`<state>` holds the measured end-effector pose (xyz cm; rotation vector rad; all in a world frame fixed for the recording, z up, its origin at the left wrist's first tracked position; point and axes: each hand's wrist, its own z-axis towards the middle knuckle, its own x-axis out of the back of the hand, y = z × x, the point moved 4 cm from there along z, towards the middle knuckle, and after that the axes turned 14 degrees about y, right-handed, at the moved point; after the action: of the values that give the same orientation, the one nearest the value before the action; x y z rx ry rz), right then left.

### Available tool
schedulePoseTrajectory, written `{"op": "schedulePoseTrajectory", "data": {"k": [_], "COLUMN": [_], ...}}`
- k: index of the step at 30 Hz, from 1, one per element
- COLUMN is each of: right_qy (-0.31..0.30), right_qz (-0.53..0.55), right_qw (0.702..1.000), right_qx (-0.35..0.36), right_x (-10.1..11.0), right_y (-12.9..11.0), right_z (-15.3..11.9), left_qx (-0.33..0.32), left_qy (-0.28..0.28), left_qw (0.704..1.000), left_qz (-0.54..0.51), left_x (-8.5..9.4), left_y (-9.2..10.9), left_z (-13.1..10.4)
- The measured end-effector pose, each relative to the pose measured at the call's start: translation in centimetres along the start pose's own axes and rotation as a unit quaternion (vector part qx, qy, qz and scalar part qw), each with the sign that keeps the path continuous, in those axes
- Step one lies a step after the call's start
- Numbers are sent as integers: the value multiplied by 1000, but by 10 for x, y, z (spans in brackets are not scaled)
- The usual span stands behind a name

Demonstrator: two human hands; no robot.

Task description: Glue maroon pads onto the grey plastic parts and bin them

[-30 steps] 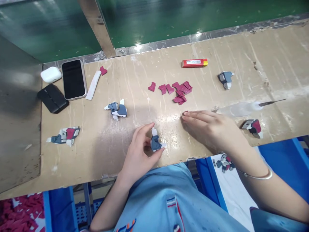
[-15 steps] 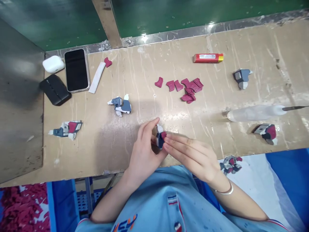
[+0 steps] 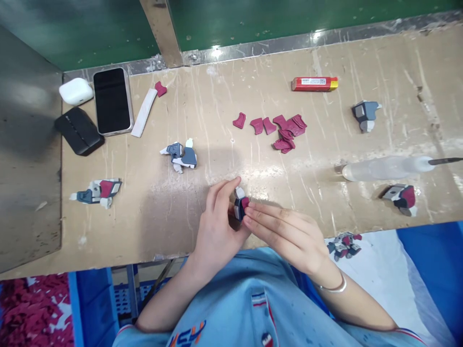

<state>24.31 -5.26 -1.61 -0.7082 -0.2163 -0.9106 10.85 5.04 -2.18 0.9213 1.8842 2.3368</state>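
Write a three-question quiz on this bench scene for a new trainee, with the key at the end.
1. True or false: the left hand holds a grey-and-white part while the fingertips of the right hand touch its dark red piece.

2. Which lies between the white strip and the white case?
A) the red and yellow box
B) the phone
C) the loose dark red pieces

3. Fill in: the translucent bottle with the thin dark tip lies nearer the ____ hand.

Key: 1. True. 2. B. 3. Right.
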Motion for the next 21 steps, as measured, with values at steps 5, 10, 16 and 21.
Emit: {"op": "schedulePoseTrajectory", "data": {"k": [5, 10, 16, 21], "right_qy": [-16, 1, 36, 36], "right_qz": [8, 32, 68, 121], "right_qw": [1000, 999, 995, 989], "right_qx": [6, -12, -66, -75], "right_x": [-4, -7, -8, -6], "right_y": [-1, 2, 3, 0], "right_z": [11, 19, 21, 28], "left_qx": [-39, -63, 38, 184], "left_qy": [17, 34, -44, -111], "left_qw": [999, 997, 983, 934], "left_qz": [17, -21, -175, -286], "left_x": [0, -2, 0, 7], "left_y": [1, 0, 0, 0], "left_z": [-2, -7, -9, -5]}}
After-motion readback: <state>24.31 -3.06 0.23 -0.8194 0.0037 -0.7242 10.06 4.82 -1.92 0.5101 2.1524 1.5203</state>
